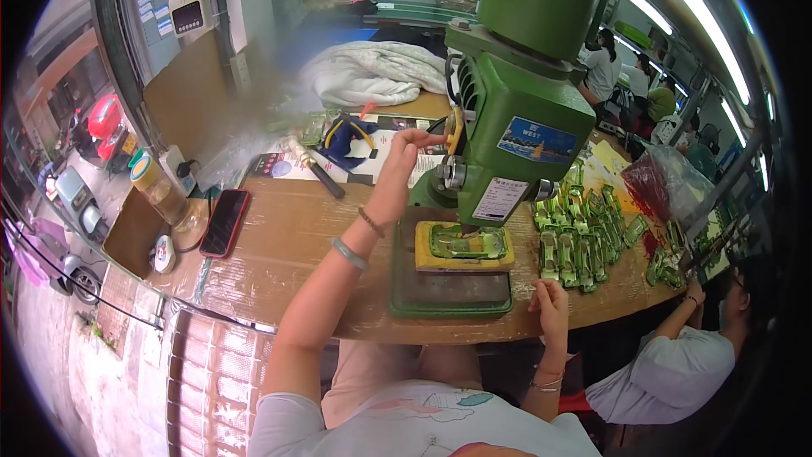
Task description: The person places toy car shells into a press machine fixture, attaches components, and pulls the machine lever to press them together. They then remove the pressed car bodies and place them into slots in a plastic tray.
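A green bench press (524, 110) stands in front of me. Under its head a yellow block (423, 264) rests on the dark base plate (452, 296), with a glossy green car-shaped plastic part (465, 243) lying in it. My left hand (410, 148) reaches up to the press's left side, its index finger stretched out to a yellow-edged piece (455, 131) there. At the table's front edge, right of the base, my right hand (550, 300) is closed with curled fingers; whatever they may hold is hidden. Beyond it lie several similar green parts (579, 237) in rows.
A phone (225, 224), a yellow-lidded bottle (156, 190) and a white mouse-like object (164, 254) occupy the left side. A hammer-like tool (317, 169) and a white cloth (372, 72) are farther back. A plastic bag (672, 182) lies right; a co-worker (677, 364) sits nearby.
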